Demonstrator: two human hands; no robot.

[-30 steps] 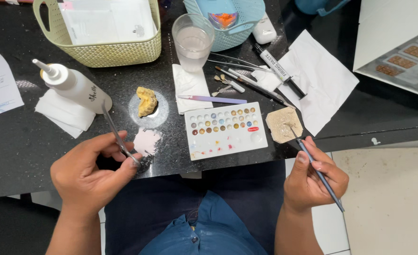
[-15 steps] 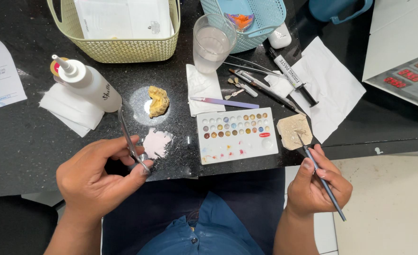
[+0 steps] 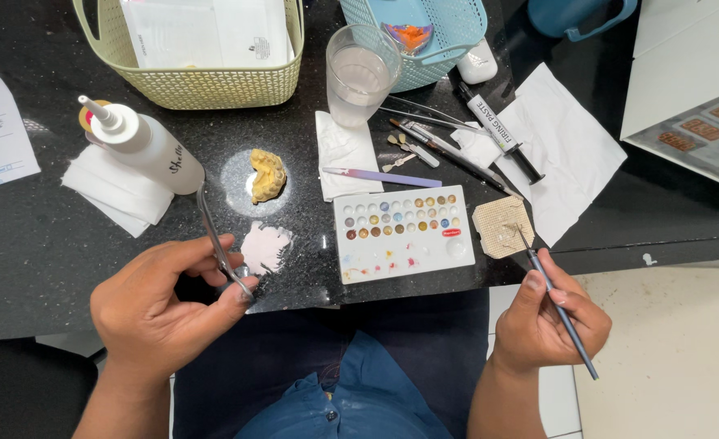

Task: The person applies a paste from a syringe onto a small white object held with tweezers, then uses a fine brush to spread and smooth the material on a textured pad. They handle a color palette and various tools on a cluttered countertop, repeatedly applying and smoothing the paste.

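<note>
The left hand point(image 3: 160, 313) pinched metal tweezers point(image 3: 219, 244) left of the white palette point(image 3: 402, 232). The right hand point(image 3: 546, 317) pinched a thin brush point(image 3: 556, 302), its tip on the tan pad point(image 3: 501, 227) just right of the palette. A white squeeze bottle point(image 3: 144, 146) lay far left; a labelled white syringe point(image 3: 501, 130) lay above right.

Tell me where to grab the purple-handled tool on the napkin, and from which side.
Grip the purple tool around the middle of its handle, coming from above with fingers on its two long sides. It lies flat and nearly level across the napkin, with its metal tip at the left end; the palette sits close below it, so a top pinch looks easiest.
</note>
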